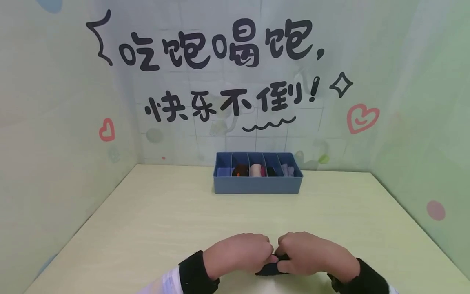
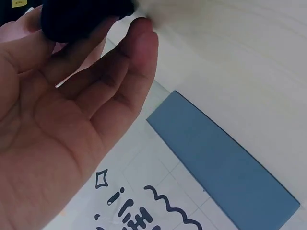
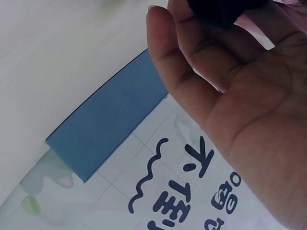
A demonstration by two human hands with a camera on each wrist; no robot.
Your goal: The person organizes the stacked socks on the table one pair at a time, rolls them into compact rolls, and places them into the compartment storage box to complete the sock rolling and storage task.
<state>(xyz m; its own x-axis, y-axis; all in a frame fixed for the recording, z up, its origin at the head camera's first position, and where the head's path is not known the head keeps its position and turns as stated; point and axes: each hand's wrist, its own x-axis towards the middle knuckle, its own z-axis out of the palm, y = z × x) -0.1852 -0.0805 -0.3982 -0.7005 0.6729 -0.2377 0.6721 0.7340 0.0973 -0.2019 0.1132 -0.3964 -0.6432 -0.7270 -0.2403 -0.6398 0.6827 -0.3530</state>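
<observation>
A small dark navy piece of soft cloth (image 1: 271,270) is between both hands near the front of the table; its exact kind is hard to tell. My left hand (image 1: 242,252) pinches its left side between thumb and fingers. From the other side my right hand (image 1: 310,254) grips the cloth, thumb toward me. In the left wrist view the dark cloth (image 2: 79,19) shows at the fingertips, with the outer fingers loosely bent. The right wrist view has the cloth (image 3: 223,10) at the top, held by the fingers. Much of it is hidden behind the hands.
A blue divided box (image 1: 257,185) stands at the back of the pale table (image 1: 165,220). Its compartments hold a blue item, a brown item (image 1: 240,170), a pale pink roll (image 1: 255,170), a black item and light purple cloth (image 1: 287,170). Printed walls enclose the table.
</observation>
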